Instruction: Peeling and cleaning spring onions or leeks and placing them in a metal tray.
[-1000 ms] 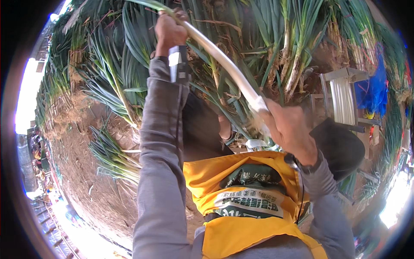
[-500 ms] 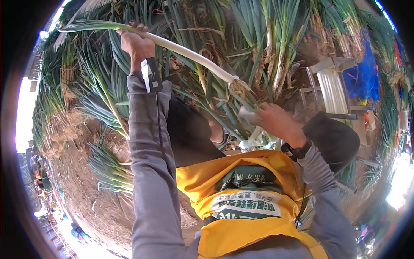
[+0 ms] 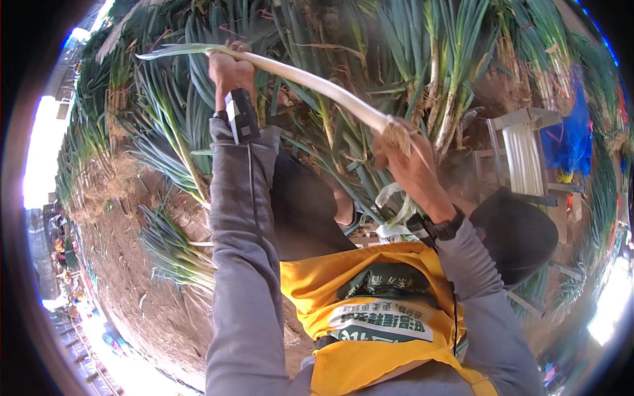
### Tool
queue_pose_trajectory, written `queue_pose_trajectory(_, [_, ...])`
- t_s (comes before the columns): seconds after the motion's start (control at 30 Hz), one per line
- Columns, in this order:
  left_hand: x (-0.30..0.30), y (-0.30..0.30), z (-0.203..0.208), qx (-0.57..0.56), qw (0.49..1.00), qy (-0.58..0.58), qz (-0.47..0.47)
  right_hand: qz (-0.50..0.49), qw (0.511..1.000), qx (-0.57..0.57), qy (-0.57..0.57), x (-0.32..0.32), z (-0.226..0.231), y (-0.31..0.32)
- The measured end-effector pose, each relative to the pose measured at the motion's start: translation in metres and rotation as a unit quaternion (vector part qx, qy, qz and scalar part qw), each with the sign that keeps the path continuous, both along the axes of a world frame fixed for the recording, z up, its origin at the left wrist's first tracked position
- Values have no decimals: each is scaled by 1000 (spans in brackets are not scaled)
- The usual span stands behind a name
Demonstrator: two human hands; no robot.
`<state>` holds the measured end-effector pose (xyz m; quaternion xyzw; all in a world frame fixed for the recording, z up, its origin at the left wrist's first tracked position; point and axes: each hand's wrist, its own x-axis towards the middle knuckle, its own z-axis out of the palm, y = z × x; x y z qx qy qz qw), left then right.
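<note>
My left hand point(image 3: 231, 69) is closed round a long green onion point(image 3: 317, 84) where its white shank turns to green leaf. The shank slants down to the right, ending in a tuft of brown roots point(image 3: 397, 136). At that root end is my right hand point(image 3: 413, 168), its fingers curled against the onion and partly covered by the roots. Below it hang pale, loose strips of onion skin point(image 3: 391, 198). Many more green onions point(image 3: 456, 72) stand and lean in bundles just beyond both hands.
A metal-framed stool point(image 3: 525, 152) with white strips stands to the right, beside a blue plastic bag point(image 3: 568, 135). A small heap of green onions point(image 3: 175, 254) lies on the bare soil point(image 3: 125, 270) at left. My yellow apron point(image 3: 370, 264) spreads over my lap.
My right hand has moved up to the onion's root end from below it. In the picture, the onion and my left hand have shifted slightly right and down.
</note>
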<state>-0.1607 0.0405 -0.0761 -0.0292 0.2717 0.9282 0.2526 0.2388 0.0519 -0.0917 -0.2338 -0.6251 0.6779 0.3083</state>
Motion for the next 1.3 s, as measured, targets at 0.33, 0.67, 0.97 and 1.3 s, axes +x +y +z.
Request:
queue_pose_trajectory(0.33, [11,7,-2,-66,997,15,47,-8,985,92,-145,118,40,-21])
queue_pose_trajectory(0.67, [21,7,24,-88,983,123,101,63,785,514,-340,85,41,21])
queue_pose_trajectory(0.97, [26,4,11,-108,986,114,57,44,962,160,-219,18,35,11])
queue_pose_trajectory(1.3, [24,2,20,-95,982,126,106,245,960,-23,-136,127,75,-15])
